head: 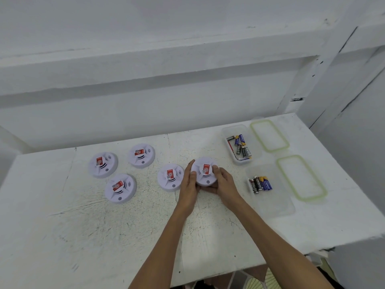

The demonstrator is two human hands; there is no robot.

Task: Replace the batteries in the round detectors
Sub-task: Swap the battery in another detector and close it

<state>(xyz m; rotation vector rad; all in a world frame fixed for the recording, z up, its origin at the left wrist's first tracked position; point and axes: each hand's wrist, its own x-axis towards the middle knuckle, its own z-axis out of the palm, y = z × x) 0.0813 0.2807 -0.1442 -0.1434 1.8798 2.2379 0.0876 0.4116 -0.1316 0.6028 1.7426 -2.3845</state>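
Several round white detectors with red labels lie face up on the white table. I hold one detector just above the table, my left hand gripping its left edge and my right hand gripping its right edge. Another detector lies right beside my left hand. Three more lie further left: one nearest me, one at far left, one at the back.
A clear box holding several batteries stands at the back right. A nearer clear box holds more batteries. Two green-rimmed lids lie to their right. The table's right edge drops off near the wall.
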